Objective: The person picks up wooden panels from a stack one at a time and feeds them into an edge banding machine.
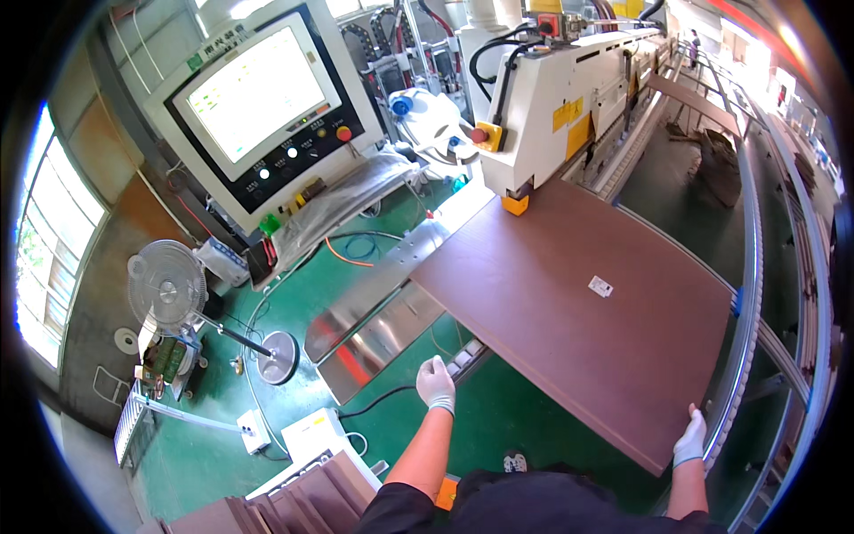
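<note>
A large flat brown panel (578, 303) lies across the machine's bed, with a small white label (600, 286) on top. My right hand (689, 439), in a white glove, is against the panel's near right edge. Its visible fingers are stretched out along that edge, though part of the hand is hidden. My left hand (436, 384), also gloved, is curled closed left of the panel. Nothing shows in it. Beside its knuckles is a narrow bar with pale square blocks (463, 360).
A control console (258, 98) with a lit screen stands at the upper left. The cream machine head (551, 111) covers the panel's far edge. A curved metal rail (747, 267) runs along the right. Brown panels (294, 503) are stacked lower left, near a fan (167, 287).
</note>
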Action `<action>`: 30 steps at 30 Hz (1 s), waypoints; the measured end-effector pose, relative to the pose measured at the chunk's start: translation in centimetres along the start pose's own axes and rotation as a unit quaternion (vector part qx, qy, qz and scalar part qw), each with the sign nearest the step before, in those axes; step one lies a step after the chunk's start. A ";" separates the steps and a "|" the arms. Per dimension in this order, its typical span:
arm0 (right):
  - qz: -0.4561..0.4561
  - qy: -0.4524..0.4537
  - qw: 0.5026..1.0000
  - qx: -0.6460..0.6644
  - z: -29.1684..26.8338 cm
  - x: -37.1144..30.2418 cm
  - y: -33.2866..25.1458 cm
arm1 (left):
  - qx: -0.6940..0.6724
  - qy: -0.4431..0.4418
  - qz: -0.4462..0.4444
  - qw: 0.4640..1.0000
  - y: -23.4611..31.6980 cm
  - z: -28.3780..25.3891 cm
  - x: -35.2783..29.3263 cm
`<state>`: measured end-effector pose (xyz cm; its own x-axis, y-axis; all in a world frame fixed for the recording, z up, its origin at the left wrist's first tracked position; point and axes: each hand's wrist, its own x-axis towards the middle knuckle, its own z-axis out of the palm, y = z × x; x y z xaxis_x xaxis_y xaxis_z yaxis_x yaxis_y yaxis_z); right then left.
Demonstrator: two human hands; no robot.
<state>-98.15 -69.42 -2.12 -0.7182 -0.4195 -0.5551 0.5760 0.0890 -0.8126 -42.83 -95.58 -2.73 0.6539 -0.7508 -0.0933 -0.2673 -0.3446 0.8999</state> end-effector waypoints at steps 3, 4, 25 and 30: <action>-0.073 -0.017 0.997 -0.001 1.0 2.2 -1.0 | 0.016 0.000 0.029 0.999 0.7 -0.1 -0.3; -0.110 -0.029 0.993 -0.010 1.8 2.1 -1.7 | 0.016 -0.014 0.035 0.999 0.6 -0.4 -0.3; -0.113 -0.614 0.474 -0.622 12.6 -16.5 18.5 | -0.014 -0.230 -0.126 0.965 -14.3 -22.1 -12.8; 0.214 -0.458 0.617 -0.604 7.7 -8.7 25.8 | -0.195 -0.021 -0.349 0.917 -22.4 -36.2 -23.3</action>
<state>-74.05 -70.45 -16.87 0.2385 -0.4086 -0.8810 -0.4709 0.7447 -0.4729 -26.46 -50.00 -5.35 0.5398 -0.4480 -0.7127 0.4837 -0.5278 0.6982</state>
